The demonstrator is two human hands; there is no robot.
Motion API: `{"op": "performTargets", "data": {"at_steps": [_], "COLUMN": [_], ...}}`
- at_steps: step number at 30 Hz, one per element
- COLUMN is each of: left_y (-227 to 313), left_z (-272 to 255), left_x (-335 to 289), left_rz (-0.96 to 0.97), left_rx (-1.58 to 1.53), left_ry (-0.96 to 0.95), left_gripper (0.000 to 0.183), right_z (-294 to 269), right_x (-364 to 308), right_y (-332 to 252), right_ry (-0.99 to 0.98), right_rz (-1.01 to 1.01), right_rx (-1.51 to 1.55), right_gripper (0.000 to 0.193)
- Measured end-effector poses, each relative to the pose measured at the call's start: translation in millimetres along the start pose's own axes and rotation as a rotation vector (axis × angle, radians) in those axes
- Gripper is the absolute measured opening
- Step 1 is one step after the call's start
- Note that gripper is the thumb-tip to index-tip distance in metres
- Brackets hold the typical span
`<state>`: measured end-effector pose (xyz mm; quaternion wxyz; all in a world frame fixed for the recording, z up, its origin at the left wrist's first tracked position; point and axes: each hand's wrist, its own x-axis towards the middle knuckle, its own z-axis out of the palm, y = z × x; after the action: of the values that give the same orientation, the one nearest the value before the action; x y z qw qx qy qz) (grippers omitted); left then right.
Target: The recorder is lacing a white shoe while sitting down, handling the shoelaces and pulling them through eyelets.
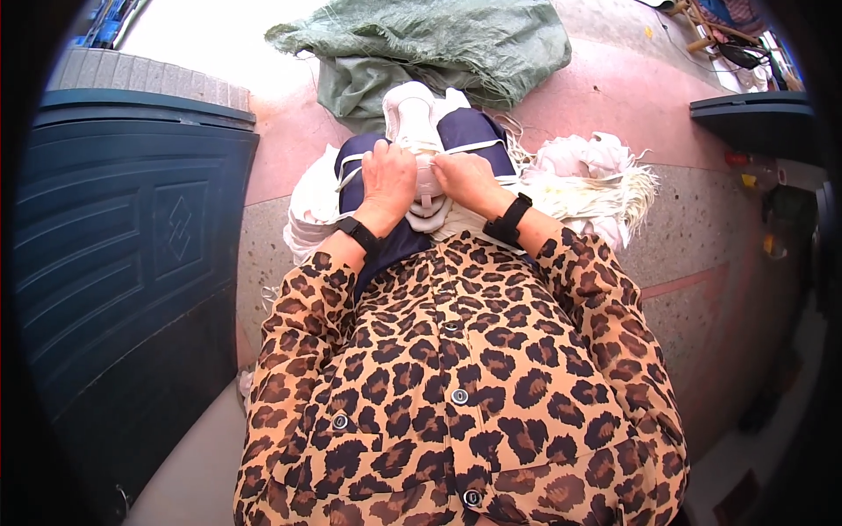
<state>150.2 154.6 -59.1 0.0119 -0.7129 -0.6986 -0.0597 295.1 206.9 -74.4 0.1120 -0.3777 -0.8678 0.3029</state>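
Note:
A white sneaker [410, 114] lies on my lap, its toe pointing away from me and its heel toward my belly. My left hand [388, 186] is closed at the left side of the shoe's lacing, fingers curled. From the right, my right hand [471, 184] pinches at the shoe's tongue and upper edge. My fingers hide whether a lace is between them. A thin white strip like a shoelace [478, 145] crosses the dark blue cloth [469, 130] over my right thigh, and a similar strip lies over the left. A second white shoe shows partly behind the first.
White shoes with a tangle of white laces [627, 195] lie to my right. A white heap [311, 209] sits at my left. Beyond my knees spreads a crumpled green woven sack [438, 48]. A dark blue panelled door [132, 210] stands close on the left, another door edge [745, 114] at right.

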Motion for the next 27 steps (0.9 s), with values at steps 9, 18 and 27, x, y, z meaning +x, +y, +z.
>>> {"op": "performTargets", "data": {"at_steps": [9, 18, 27], "left_y": [-11.0, 3.7, 2.6], "left_z": [20.7, 13.8, 30.9], "left_x": [4.8, 2.5, 5.7], "left_rz": [-0.577, -0.514, -0.717], "left_rx": [-1.046, -0.873, -0.898], "left_ry": [-0.311, -0.197, -0.003], "left_gripper": [0.015, 0.015, 0.035], "right_z": [5.0, -2.3, -0.7], "right_x": [4.8, 5.4, 6.6], "right_y": [5.0, 1.2, 3.6], "right_ry": [0.025, -0.059, -0.068], "right_rz": [0.059, 0.086, 0.102], "right_rx": [0.074, 0.064, 0.119], "right_gripper": [0.018, 0.020, 0.022]}}
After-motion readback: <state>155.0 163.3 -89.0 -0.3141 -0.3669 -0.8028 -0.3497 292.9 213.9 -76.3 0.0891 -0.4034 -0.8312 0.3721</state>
